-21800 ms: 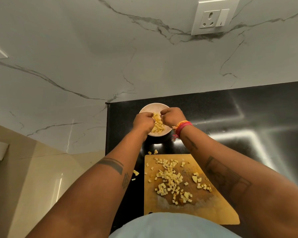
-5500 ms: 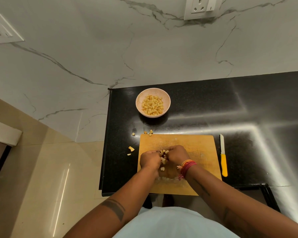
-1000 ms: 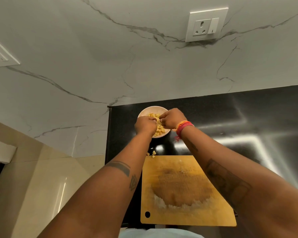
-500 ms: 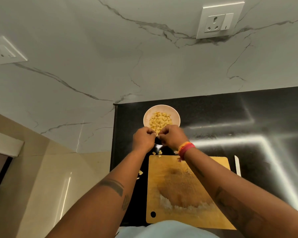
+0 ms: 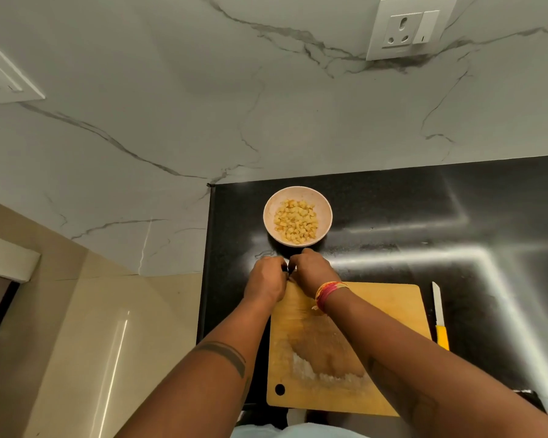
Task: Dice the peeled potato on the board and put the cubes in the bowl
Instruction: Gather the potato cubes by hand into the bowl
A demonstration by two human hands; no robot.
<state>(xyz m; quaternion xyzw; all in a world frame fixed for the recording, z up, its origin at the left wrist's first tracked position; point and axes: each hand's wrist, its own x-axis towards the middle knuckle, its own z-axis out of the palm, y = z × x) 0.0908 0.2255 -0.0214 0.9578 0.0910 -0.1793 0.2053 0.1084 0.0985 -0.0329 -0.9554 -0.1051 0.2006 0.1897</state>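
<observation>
Potato cubes [image 5: 295, 225] are sitting in the bowl [image 5: 325, 206] at 12 o'clock of the board [image 5: 389, 311], which is showing only residue. Left hand [image 5: 266, 281] and right hand [image 5: 314, 271] are meeting at the board's far-left corner, fingers curled; grip contents cannot be told. Task is looking nearly complete.

Both forearms are bare to the elbow, with no sleeves in sight. The left forearm [image 5: 212, 371] carries a tattoo — a dark curved band [image 5: 223, 352] across it, with a smaller dark mark just below toward the wrist side. The right wrist wears a bundle of thread bracelets [image 5: 328, 294] in orange, yellow and pink-red, with a loose end hanging off. The right forearm [image 5: 424, 368] shows faint tattoo work, too dim to read. At the bottom edge sits a pale blue-grey garment [image 5: 298, 431].
</observation>
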